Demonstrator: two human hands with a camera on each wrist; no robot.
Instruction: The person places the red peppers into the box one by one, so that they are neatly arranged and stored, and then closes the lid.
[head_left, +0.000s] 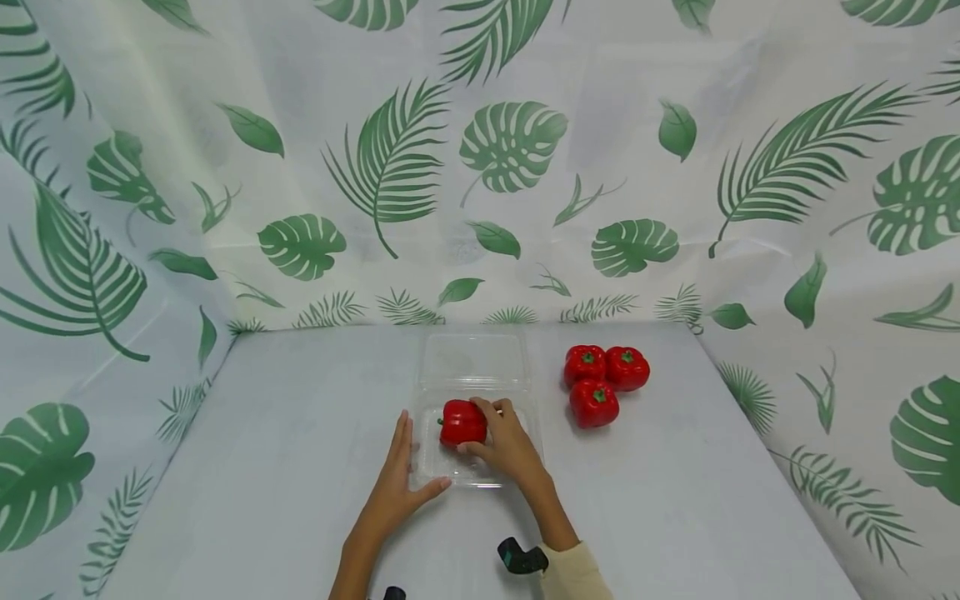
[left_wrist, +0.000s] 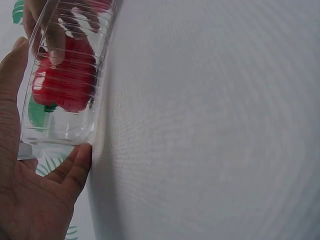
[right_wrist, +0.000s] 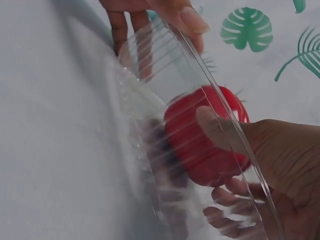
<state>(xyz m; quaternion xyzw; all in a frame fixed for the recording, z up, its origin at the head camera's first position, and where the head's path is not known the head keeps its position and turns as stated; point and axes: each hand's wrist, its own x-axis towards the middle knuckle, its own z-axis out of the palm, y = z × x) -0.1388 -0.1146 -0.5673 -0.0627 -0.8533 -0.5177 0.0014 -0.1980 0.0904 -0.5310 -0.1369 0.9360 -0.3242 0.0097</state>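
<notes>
A red bell pepper (head_left: 461, 422) lies on its side in the base of a clear plastic clamshell box (head_left: 431, 471), its green stem towards the left. My right hand (head_left: 512, 446) holds this pepper from its right side, the thumb in front and the fingers behind. Along the left side of the box, my left hand (head_left: 396, 490) stands with straight fingers, thumb spread by the near edge. In the left wrist view, fingertips of that hand touch the end of the ribbed box wall (left_wrist: 62, 134). The right wrist view shows the pepper (right_wrist: 200, 135) and thumb through the clear wall.
The box's lid (head_left: 474, 358) is folded open away from me. To its right, three more red bell peppers (head_left: 594, 404) sit close together on the white tabletop (head_left: 697, 492). A leaf-patterned sheet (head_left: 562, 250) stands behind and along both sides.
</notes>
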